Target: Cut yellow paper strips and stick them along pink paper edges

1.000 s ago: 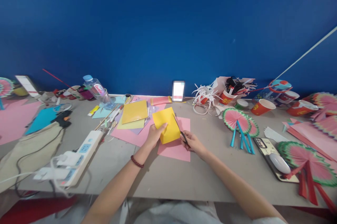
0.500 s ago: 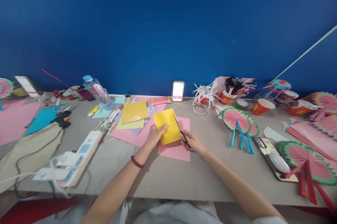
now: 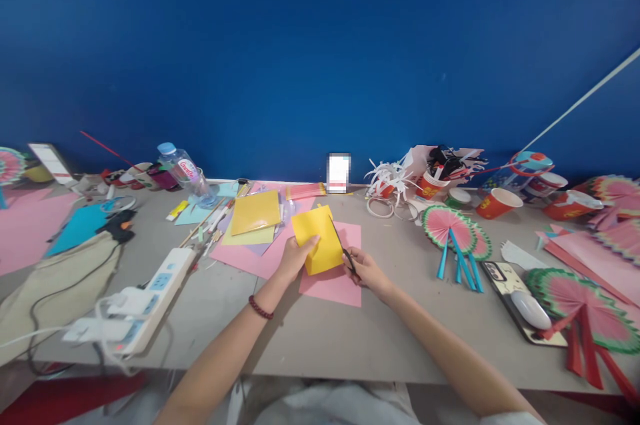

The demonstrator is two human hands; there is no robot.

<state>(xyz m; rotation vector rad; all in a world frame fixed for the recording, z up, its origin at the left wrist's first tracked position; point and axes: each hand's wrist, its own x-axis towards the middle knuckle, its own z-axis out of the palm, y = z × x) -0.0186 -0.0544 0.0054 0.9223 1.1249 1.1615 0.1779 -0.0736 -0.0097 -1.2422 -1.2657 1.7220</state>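
My left hand [image 3: 295, 256] pinches the near left edge of a folded yellow paper [image 3: 320, 238] and holds it lifted over a pink sheet [image 3: 340, 282] on the grey table [image 3: 320, 338]. In my right hand [image 3: 367, 268] is a pair of small black scissors [image 3: 343, 248], fingers closed round the handles. The blades run along the paper's right edge. A bead bracelet [image 3: 261, 308] circles my left wrist.
A power strip [image 3: 150, 295] with cables lies at the left, beside a glue gun [image 3: 117, 224] and a water bottle [image 3: 187, 174]. More coloured sheets [image 3: 255, 215] lie behind. Paper fans [image 3: 453, 232], red cups [image 3: 497, 202] and a phone [image 3: 520, 298] sit to the right.
The scissors have advanced a little along the yellow paper's right edge, and the paper has shifted slightly. Both hands stay in nearly the same place.
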